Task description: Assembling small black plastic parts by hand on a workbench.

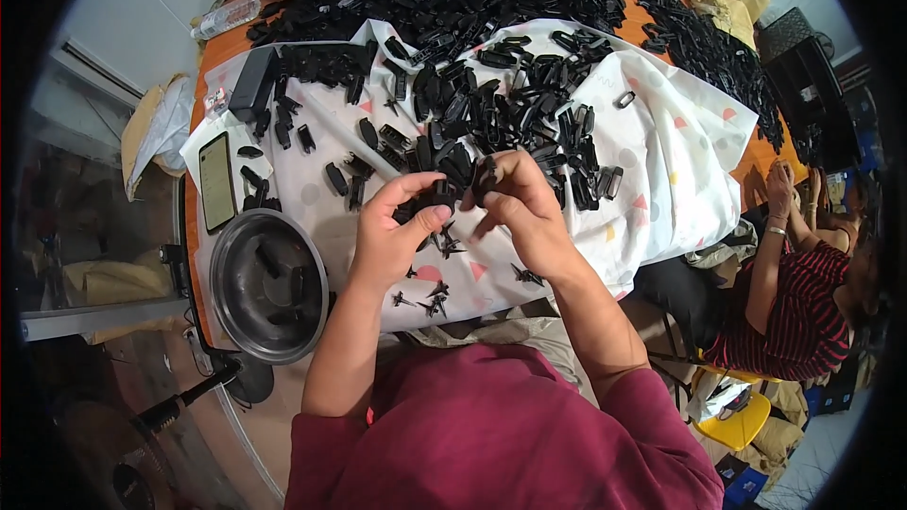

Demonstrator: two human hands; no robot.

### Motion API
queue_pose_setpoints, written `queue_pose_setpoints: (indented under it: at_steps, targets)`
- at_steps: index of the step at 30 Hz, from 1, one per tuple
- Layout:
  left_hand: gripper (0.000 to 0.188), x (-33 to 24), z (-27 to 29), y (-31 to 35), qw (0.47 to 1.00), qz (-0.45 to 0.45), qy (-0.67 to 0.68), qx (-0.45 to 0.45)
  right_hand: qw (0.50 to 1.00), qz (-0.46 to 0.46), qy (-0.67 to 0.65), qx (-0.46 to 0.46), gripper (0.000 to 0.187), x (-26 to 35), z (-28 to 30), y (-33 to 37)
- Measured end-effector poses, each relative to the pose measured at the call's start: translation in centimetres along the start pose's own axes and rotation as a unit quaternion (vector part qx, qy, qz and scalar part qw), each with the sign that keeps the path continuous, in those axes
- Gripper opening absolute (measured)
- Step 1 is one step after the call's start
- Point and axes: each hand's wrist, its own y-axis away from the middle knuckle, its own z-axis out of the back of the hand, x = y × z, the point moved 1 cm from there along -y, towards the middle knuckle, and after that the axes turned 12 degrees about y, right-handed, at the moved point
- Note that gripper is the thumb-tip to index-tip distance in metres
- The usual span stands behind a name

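1. The right hand (522,211) pinches a small black clip (484,179) between thumb and fingertips, its grip pressed tight on the piece, held just above the cloth.
2. The left hand (392,231) curls round another black part (430,200), thumb pressed along its lower edge, the fingers closed over it; the two hands are nearly touching.
3. Both pieces are dark, glossy plastic, short and blocky; finer detail is too small to tell.
4. Just below the hands lie small spiky black offcuts (436,295), scattered on a white cloth (661,161) with coloured dots and triangles.
5. Beyond the hands a heap of black parts (510,104) covers the cloth and runs on over the orange bench (222,47).
6. To the left sits a round metal bowl (269,285) with a few black pieces inside, and above it a phone (216,181) lies flat on the cloth.
7. Farther back on the left are a black adapter (253,83) and a clear bottle (225,17).
8. At the right a second person in a striped top (794,307) sits by the bench, hands raised.
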Motion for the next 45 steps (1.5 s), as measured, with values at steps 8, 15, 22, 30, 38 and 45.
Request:
queue_pose_setpoints:
  at_steps: [8,15,22,30,38,45]
  targets:
    - [0.028,-0.8,-0.9,0.5,1.000,-0.015,0.015,-0.001,0.944,0.157,0.290,-0.007,0.016,0.0,-0.3,1.1]
    - [0.025,-1.0,-1.0,0.8,0.983,-0.121,-0.136,0.027,0.995,-0.068,0.075,-0.010,0.013,2.0,0.9,1.7]
    - [0.027,-3.1,-1.9,1.4,0.886,-0.256,-0.378,0.076,0.989,-0.078,0.128,0.000,0.011,1.4,1.2,2.0]
    - [0.025,-1.4,-1.1,2.4,0.896,-0.243,-0.371,0.040,0.926,0.080,0.361,-0.078,0.009,0.7,0.1,2.7]
    - [0.027,0.0,-2.4,2.6,0.994,-0.073,-0.077,-0.025,0.956,0.109,0.248,-0.111,0.016,-1.0,-1.2,3.7]
    - [0.023,0.6,-2.1,3.7,0.986,0.105,0.108,-0.074,0.984,-0.110,0.122,-0.070,0.034,-2.1,-2.1,4.7]
